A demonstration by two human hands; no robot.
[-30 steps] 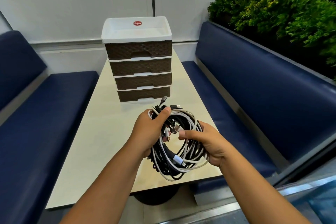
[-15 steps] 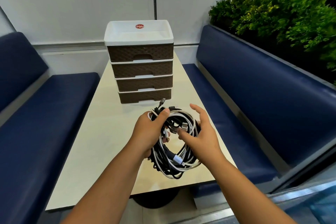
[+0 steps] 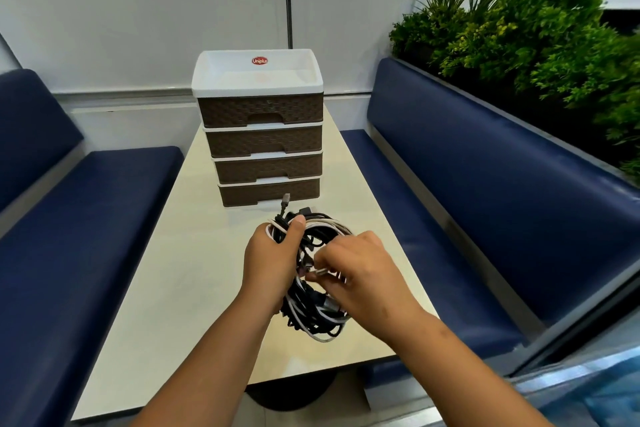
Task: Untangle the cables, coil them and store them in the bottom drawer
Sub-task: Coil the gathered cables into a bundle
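left hand (image 3: pixel 273 255) grips the tangled black and white cable bundle (image 3: pixel 317 315) at centre frame; right hand (image 3: pixel 363 274) pinches a silver plug end (image 3: pixel 320 270). light, floppy, snag-prone: pull from plug ends.

Just 1 view here, head-mounted: the table (image 3: pixel 173 274) is looked down on from close above its near end, with the drawer unit (image 3: pixel 259 135) faced straight ahead.

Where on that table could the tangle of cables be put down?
The table is bare left of the left hand, down to the near edge, and right of the right hand. The drawer unit crowds the far middle.
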